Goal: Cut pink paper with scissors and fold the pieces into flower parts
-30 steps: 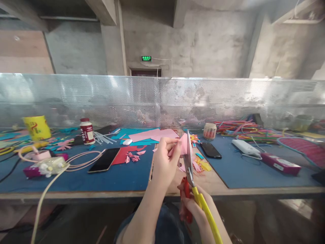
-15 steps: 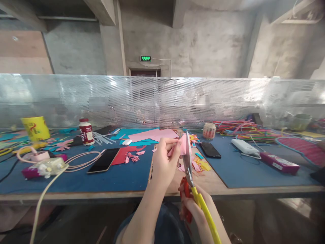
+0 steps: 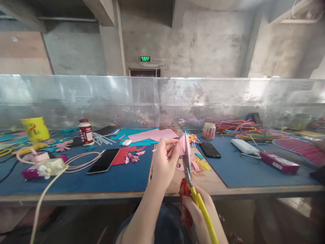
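Note:
Between the thumb and fingers of my left hand (image 3: 166, 161) is pinched a small piece of pink paper (image 3: 182, 146). My right hand (image 3: 196, 205) is wrapped round the handles of a pair of scissors (image 3: 187, 162), one handle red and the other yellow. The blades point up and away from me and lie against the right side of the pink paper. How far the blades are parted is hard to see. Beyond and below the hands lie pink and yellow paper scraps (image 3: 199, 165) on a wooden strip of the table.
Left of my hands are a black phone (image 3: 104, 161), red paper (image 3: 120, 156), pink sheets (image 3: 144, 135) and a burgundy bottle (image 3: 86, 132). Rightward lie another phone (image 3: 210, 149), a glass jar (image 3: 209, 130), a white power bank (image 3: 245, 147) and colourful pipe cleaners (image 3: 243, 128). A perforated metal screen (image 3: 122, 98) stands behind.
The scissors and my right hand have shifted slightly to the left. My left hand stays nearly where it was, still pinching the pink paper.

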`<action>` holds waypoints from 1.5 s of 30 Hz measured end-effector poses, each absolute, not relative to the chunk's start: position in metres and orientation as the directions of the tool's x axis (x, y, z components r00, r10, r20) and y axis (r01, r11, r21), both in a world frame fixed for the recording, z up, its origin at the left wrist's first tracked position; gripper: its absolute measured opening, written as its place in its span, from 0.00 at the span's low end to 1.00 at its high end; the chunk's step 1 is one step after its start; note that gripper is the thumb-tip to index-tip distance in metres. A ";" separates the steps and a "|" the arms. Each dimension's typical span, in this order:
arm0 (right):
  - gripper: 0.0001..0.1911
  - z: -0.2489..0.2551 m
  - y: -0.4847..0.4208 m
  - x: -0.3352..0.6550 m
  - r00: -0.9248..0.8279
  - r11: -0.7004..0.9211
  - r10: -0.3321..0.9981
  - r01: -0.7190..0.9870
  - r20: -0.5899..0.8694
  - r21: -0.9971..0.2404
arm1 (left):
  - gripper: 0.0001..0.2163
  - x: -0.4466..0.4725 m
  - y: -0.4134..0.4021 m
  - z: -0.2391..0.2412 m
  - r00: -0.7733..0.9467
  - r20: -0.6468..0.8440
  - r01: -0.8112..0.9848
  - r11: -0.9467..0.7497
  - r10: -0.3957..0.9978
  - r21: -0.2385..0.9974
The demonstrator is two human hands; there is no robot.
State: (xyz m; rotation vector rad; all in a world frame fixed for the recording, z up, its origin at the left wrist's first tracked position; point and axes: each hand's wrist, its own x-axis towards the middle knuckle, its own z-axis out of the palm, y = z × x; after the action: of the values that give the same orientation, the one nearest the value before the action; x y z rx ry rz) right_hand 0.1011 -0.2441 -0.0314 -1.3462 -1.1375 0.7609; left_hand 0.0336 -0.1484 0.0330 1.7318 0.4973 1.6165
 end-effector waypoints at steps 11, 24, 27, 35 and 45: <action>0.13 -0.025 -0.247 0.095 0.384 0.054 0.913 0.213 0.134 -0.976 | 0.05 0.034 -0.148 0.032 0.151 0.695 -0.165 -0.675 0.703 0.719; 0.20 -0.035 -0.239 0.094 0.405 0.032 0.910 0.140 0.087 -0.990 | 0.06 0.034 -0.149 0.035 0.174 0.642 -0.186 -0.616 0.746 0.766; 0.20 -0.031 -0.240 0.093 0.416 0.027 0.905 0.161 0.093 -0.987 | 0.06 0.034 -0.149 0.035 0.180 0.629 -0.192 -0.600 0.756 0.777; 0.20 -0.032 -0.238 0.092 0.421 0.006 0.906 0.118 0.055 -0.993 | 0.07 0.035 -0.146 0.033 0.181 0.620 -0.204 -0.587 0.764 0.783; 0.20 -0.036 -0.232 0.093 0.444 -0.003 0.895 0.098 0.041 -0.995 | 0.09 0.039 -0.135 0.032 0.197 0.566 -0.219 -0.527 0.800 0.821</action>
State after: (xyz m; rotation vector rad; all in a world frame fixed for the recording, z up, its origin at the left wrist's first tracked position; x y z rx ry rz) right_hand 0.0930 -0.2315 -0.0361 -1.4480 -0.9363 0.8005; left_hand 0.0389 -0.1353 0.0315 1.6031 0.5636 1.4768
